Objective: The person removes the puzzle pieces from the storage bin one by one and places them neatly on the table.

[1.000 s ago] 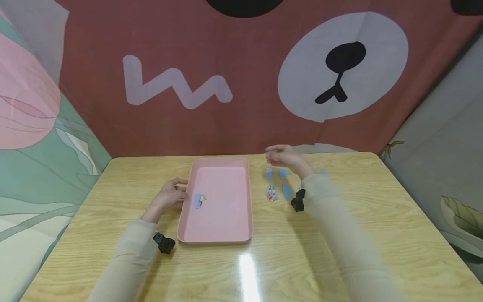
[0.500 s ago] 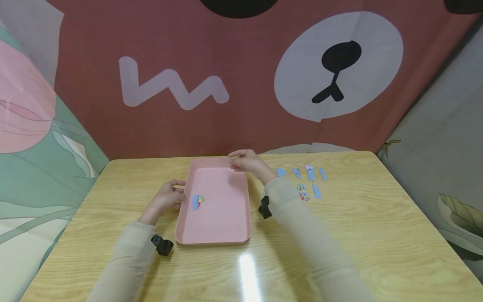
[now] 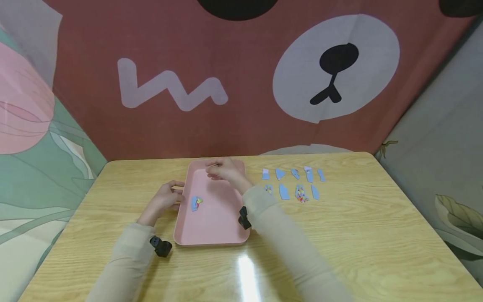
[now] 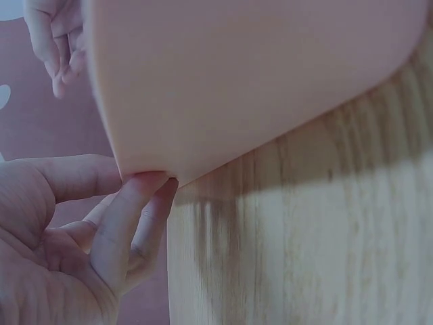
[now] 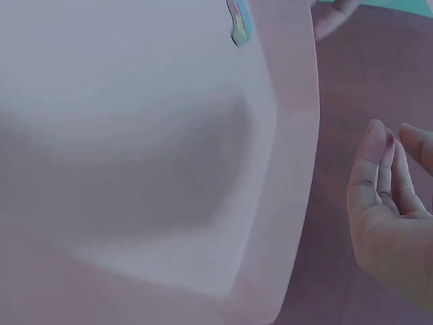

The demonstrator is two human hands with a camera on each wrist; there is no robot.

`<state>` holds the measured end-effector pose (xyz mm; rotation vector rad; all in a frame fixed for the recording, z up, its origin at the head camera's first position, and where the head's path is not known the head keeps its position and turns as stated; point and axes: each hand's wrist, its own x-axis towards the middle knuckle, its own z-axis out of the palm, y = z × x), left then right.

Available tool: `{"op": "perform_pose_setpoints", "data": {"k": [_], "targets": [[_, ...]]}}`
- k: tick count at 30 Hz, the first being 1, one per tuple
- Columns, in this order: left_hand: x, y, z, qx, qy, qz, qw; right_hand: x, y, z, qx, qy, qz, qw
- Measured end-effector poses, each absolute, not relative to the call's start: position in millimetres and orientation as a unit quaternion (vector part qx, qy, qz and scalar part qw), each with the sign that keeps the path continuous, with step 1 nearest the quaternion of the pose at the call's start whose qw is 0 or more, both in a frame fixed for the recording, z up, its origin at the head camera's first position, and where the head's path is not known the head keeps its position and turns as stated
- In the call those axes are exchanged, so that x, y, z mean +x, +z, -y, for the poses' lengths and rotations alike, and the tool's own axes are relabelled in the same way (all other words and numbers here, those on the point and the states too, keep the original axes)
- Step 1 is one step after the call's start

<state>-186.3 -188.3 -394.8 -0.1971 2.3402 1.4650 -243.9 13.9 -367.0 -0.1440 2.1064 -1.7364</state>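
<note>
A pink tray [image 3: 211, 243] lies on the wooden table. At its left side my left hand [image 3: 166, 198] touches the outer wall; in the left wrist view the fingertips [image 4: 145, 183] press at the wall's lower edge, outside the rim. My right hand [image 3: 228, 174] is over the far part of the tray, casting a shadow inside. In the right wrist view its fingers [image 5: 366, 179] are loosely bent, with a small gap to the thumb and nothing visible between. One blue puzzle piece [image 3: 195, 203] with a colourful print lies in the tray, near the left wall.
To the tray's right, several flat puzzle pieces lie in two rows, among them a plain blue piece [image 3: 284, 192] and a colourful one [image 3: 301, 194]. A brown curtain [image 3: 249, 130] with a bear print hangs behind the table [image 3: 358, 235].
My right hand has moved left, from over the rows of puzzle pieces to over the tray. The left hand and the puzzle piece inside the tray have stayed in place.
</note>
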Motion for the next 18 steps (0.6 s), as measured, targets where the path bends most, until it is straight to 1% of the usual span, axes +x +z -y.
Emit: {"op": "perform_pose_setpoints", "data": {"k": [12, 18], "targets": [[-186.4, -393.6, 186.1, -0.072, 0.523, -0.828, 0.189, -235.8, -387.6, 5.4, -0.085, -0.607, -0.764, 0.201], [-186.2, -393.8, 186.5, -0.074, 0.527, -0.825, 0.192, -234.1, -398.1, 13.2, -0.093, -0.588, -0.776, 0.211]]}}
